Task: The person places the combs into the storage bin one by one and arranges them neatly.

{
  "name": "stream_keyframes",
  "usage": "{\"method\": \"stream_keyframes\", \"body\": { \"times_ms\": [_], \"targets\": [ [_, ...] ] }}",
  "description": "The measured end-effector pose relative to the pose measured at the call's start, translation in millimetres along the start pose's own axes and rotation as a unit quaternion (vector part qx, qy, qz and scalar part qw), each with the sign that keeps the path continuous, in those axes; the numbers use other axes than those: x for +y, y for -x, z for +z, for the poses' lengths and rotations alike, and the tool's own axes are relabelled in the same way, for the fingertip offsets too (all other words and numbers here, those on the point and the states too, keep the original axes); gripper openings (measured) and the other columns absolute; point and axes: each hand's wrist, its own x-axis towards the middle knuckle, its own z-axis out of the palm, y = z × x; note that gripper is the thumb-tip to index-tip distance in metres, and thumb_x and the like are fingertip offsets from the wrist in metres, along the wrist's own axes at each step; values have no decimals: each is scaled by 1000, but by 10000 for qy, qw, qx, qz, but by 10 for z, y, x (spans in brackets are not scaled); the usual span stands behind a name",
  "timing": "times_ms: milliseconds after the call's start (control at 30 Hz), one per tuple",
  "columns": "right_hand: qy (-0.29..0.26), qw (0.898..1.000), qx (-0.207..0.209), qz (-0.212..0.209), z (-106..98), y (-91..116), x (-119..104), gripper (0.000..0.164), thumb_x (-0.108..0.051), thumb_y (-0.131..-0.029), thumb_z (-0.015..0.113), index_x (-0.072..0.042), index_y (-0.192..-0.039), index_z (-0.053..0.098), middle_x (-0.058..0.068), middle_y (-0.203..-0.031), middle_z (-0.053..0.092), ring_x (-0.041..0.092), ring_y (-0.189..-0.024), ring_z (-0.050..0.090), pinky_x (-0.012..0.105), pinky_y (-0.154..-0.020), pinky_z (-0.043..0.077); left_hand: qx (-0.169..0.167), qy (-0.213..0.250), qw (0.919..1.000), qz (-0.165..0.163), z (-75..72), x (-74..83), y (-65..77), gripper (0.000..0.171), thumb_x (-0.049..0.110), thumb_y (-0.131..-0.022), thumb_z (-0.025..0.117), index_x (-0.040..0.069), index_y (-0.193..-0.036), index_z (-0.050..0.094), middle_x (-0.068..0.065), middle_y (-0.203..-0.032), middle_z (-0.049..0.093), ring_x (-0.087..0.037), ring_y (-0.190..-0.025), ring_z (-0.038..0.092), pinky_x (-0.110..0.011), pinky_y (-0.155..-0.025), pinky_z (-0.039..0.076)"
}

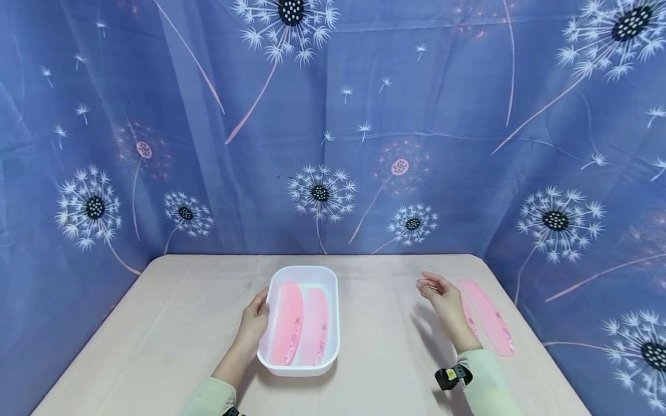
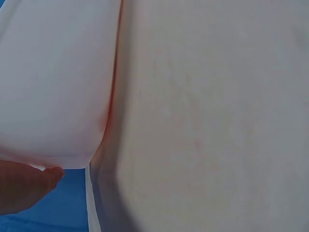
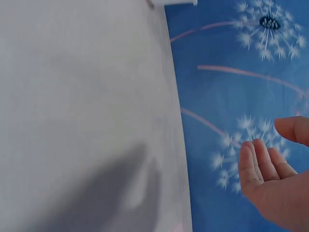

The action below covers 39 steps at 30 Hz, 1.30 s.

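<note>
My left hand (image 1: 254,316) grips the left wall of a white plastic tub (image 1: 336,341), fingers at its outer side. Two long pink pieces lie lengthwise in the tub: a curved, flat piece (image 1: 288,323) on the left and a paler piece (image 1: 315,323) on the right, both with small dark marks and a printed pattern at the near end. In the left wrist view the tub's white wall (image 2: 53,87) fills the upper left, with the thumb against it. My right hand (image 1: 442,297) hovers over the table on the right, fingers loosely bent, nothing held.
Beside the right hand, two more pink curved pieces lie on the table, one (image 1: 489,318) in plain sight and one (image 1: 468,315) partly behind the hand and wrist. A pale cloth covers the table (image 1: 380,358). Blue dandelion-print curtains (image 1: 354,115) rise around its back and sides.
</note>
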Motion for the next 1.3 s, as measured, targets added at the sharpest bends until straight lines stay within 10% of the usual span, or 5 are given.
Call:
{"method": "stream_keyframes", "body": {
  "times_ms": [933,1300],
  "targets": [
    [463,9935,813,653,-735,-16,385,56,-15,-93,63,2,-142,39,-36,-85,52,-17,-81,49,13,-63,43,-2,92,9999,124,11,13,-7,49,4,-100,32,-2,-149,28,-26,-150,30,-42,-139,26,-51,-116,23],
    [531,9905,712,1054,-771,7,461,63,-13,-93,62,6,-145,32,24,-143,42,-17,-75,48,11,-69,47,16,38,9999,125,-4,12,3,48,3,-101,33,-1,-149,29,-27,-149,31,-43,-139,27,-52,-115,24]
  ]
}}
